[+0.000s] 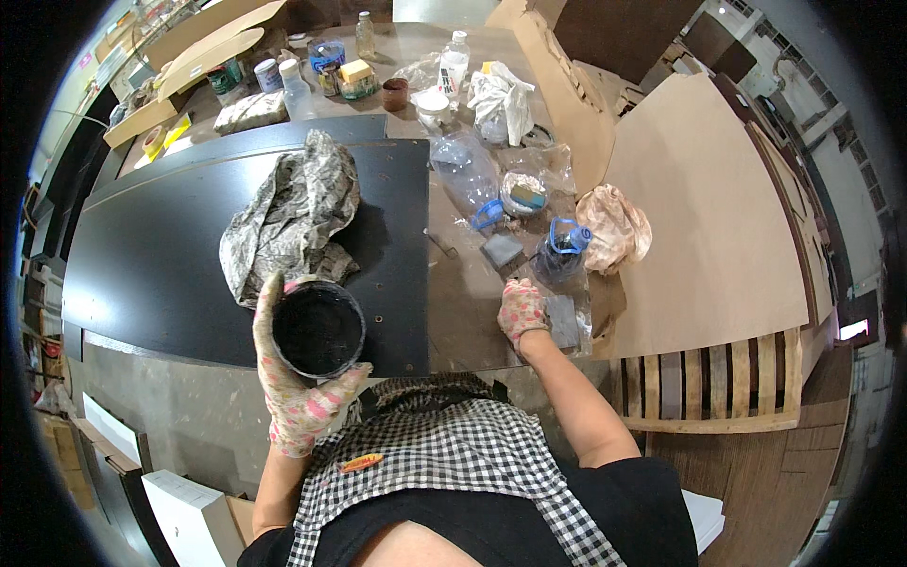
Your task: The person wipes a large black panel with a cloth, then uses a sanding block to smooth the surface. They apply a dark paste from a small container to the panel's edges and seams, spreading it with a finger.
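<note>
My left hand [300, 404], in a pale glove with pink spots, grips a round tub [318, 331] from its left and near sides. The tub's inside is black. Behind it a crumpled, grey-stained cloth [293, 217] lies on a glossy black panel [170, 250]. My right hand [523, 312], gloved alike, is closed low over the brown table [463, 326]; whatever its curled fingers hold is hidden. Just beyond it lies a grey pad [503, 249]. A cut plastic bottle with a blue handle and dark contents [557, 260] stands to its upper right, and a flat grey piece [564, 319] lies beside the wrist.
A clear plastic bottle [465, 170] lies beyond the grey pad. At the back are a white-capped bottle [454, 64], a white rag [501, 99], a brown cup [395, 93] and several jars. A peach-coloured cloth [612, 227] and a large brown board [704, 208] are on the right, above a slatted wooden pallet [718, 383].
</note>
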`<state>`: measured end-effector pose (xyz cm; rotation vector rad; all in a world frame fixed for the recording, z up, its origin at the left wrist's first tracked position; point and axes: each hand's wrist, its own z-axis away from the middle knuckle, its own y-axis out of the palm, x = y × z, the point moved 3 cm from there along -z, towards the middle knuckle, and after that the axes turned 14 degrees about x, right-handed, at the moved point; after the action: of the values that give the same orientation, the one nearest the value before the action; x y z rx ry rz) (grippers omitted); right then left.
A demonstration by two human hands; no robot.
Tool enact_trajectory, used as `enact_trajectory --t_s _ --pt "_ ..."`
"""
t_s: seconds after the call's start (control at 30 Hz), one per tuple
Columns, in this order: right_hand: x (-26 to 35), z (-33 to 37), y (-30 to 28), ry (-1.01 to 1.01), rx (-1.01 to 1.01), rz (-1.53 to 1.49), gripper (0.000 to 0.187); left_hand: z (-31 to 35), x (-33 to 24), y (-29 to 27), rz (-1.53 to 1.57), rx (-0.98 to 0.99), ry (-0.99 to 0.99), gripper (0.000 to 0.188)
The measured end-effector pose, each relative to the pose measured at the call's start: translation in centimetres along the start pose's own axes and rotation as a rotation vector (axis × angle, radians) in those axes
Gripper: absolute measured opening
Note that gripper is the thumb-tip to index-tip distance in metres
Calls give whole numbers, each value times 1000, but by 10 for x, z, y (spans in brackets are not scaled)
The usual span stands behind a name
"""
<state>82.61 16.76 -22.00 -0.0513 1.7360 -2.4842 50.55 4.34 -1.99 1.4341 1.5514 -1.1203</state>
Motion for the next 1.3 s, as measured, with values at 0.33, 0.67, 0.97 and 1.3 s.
enact_trajectory --t_s 0.33,0.67,0.97,1.3 --pt "19 37 -52 -351 -324 -1193 16 -2 -2 -3 -257 139 170 112" --pt "101 83 -111 -669 -338 -1931 22 0 2 -3 -254 173 177 109" --pt "138 126 -132 -813 -606 -1341 33 3 10 -9 -189 169 72 111" --pt "121 85 -114 -1083 -10 -1722 31 19 10 -37 -152 -142 69 116"
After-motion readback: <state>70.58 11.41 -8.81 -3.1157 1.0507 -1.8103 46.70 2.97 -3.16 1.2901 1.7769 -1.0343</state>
